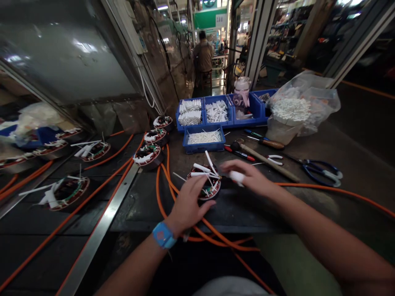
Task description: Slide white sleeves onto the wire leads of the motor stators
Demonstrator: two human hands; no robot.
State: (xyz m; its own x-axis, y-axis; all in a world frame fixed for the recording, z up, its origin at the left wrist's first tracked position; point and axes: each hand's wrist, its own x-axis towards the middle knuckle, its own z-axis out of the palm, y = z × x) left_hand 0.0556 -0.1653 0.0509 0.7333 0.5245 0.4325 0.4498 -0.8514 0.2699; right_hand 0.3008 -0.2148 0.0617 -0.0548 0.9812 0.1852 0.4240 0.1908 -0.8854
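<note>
A motor stator [212,191] with dark red windings lies on the bench in front of me. Several white sleeves [202,167] stick up from its leads and fan out to the left and upward. My left hand [189,203], with a blue watch on the wrist, rests against the stator's near left side, fingers over its top and thumb along the front. At the stator's right side, my right hand [247,176] has its fingers bent close to the lead ends; whatever is between the fingertips is hidden. A white wrap [237,176] covers one finger of that hand.
Behind stand blue bins [202,121] of white sleeves, a small blue tray [203,147] and a bag [304,102]. A hammer [268,160], pliers [321,170] and a screwdriver [271,142] lie right. Other stators [148,158] and orange hoses [159,189] are left. A person sits far back.
</note>
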